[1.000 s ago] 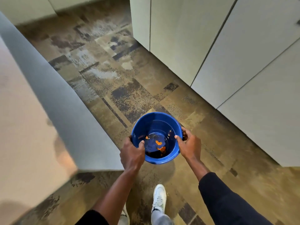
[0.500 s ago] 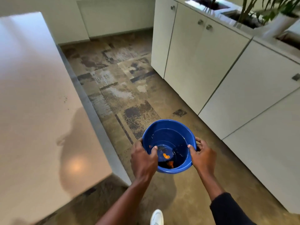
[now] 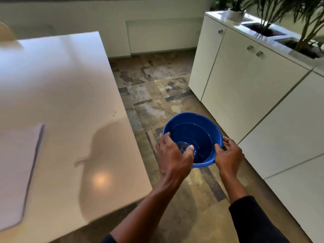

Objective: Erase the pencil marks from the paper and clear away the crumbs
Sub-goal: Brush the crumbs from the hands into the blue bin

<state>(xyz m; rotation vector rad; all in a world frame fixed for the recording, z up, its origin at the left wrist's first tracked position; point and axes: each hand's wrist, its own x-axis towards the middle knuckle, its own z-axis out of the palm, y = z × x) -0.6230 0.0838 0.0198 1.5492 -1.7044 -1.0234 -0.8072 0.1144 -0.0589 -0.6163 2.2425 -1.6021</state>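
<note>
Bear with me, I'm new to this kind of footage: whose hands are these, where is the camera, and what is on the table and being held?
No machine here: these are a person's two bare hands, filmed by one wide-angle camera worn on their head, looking forward and down. The left hand and right hand each grip the rim of a blue bucket, held over the floor beside a white table. On the table lies a sheet of paper at the left. A few dark specks, likely eraser crumbs, sit near the edge closest to the bucket. White cabinets with plants on top stand to the right.
</note>
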